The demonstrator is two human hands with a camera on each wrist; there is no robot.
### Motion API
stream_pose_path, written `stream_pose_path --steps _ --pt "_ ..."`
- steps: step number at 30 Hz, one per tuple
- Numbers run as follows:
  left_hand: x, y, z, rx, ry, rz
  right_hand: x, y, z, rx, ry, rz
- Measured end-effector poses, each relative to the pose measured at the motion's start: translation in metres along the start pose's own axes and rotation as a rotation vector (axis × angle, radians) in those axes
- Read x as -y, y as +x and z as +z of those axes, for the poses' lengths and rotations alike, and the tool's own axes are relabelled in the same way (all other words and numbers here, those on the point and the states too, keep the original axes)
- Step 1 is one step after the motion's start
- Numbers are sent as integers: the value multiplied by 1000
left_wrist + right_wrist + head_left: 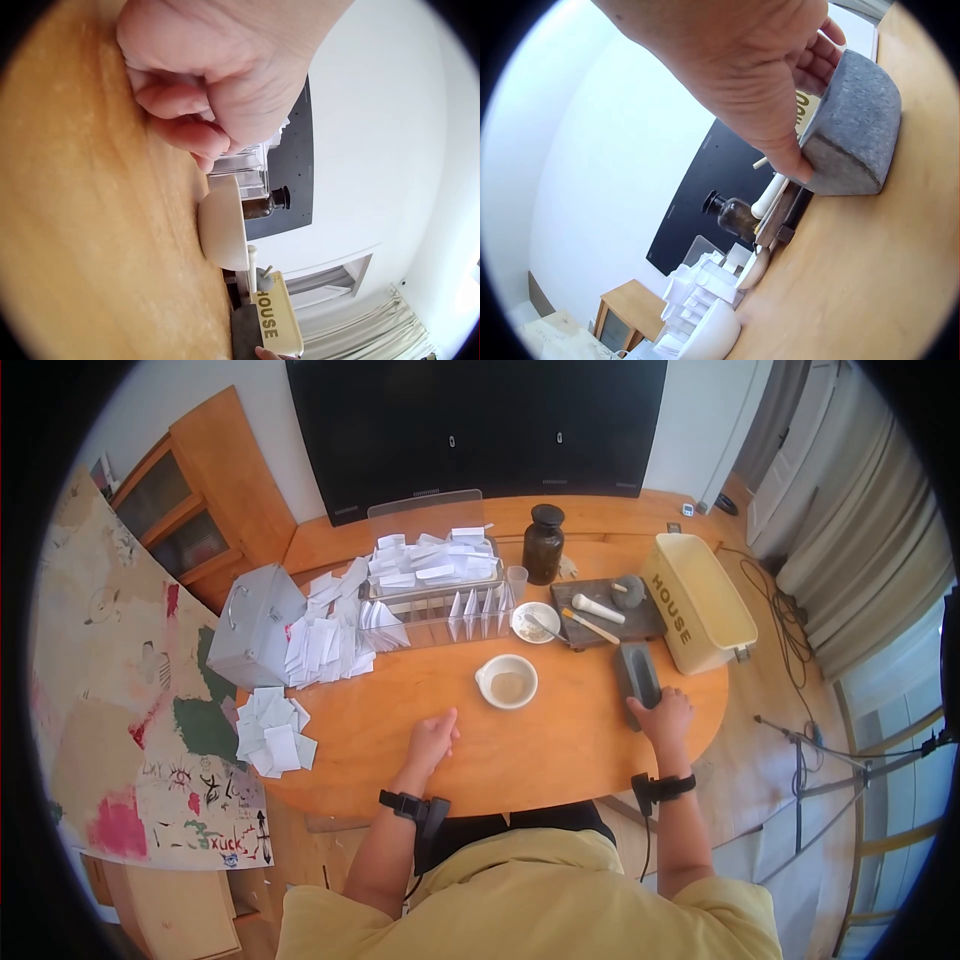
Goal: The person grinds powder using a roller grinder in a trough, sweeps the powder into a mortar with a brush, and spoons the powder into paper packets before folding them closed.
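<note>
My right hand [665, 722] grips the near end of a grey stone trough [632, 668] at the table's right side, its thumb over the near edge. In the right wrist view the trough's rounded stone body [862, 112] sits on the wood, the thumb on one side and the fingers on the other. My left hand [432, 742] rests at the table's front, fingers loosely curled around nothing. Beyond it stands a white spouted mortar bowl [484, 685] with beige powder [508, 687] inside; the left wrist view shows its smooth outer wall [223, 225].
Behind the trough, a dark board [650, 624] bears a white pestle [598, 608], a brush [590, 625] and a grey stone piece [628, 592]. A cream HOUSE bin [672, 600] flanks it. Further left are a small dish [520, 635], brown jar [543, 550], paper packets [325, 650] and metal case [262, 625].
</note>
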State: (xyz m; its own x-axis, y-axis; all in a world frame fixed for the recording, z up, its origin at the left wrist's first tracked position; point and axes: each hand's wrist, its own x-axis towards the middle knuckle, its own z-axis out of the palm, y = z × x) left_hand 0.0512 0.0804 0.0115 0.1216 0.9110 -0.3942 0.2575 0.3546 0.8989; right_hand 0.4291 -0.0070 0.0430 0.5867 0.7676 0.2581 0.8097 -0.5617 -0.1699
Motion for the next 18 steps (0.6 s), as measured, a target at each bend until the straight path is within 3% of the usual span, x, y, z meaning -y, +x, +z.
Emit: stream_pose_path --steps 13,18 --pt "-2 -1 -1 17 -6 -11 10 -14 -9 -11 82 -83" --pt "-2 -1 -2 29 -25 -40 19 -25 -15 77 90 -79"
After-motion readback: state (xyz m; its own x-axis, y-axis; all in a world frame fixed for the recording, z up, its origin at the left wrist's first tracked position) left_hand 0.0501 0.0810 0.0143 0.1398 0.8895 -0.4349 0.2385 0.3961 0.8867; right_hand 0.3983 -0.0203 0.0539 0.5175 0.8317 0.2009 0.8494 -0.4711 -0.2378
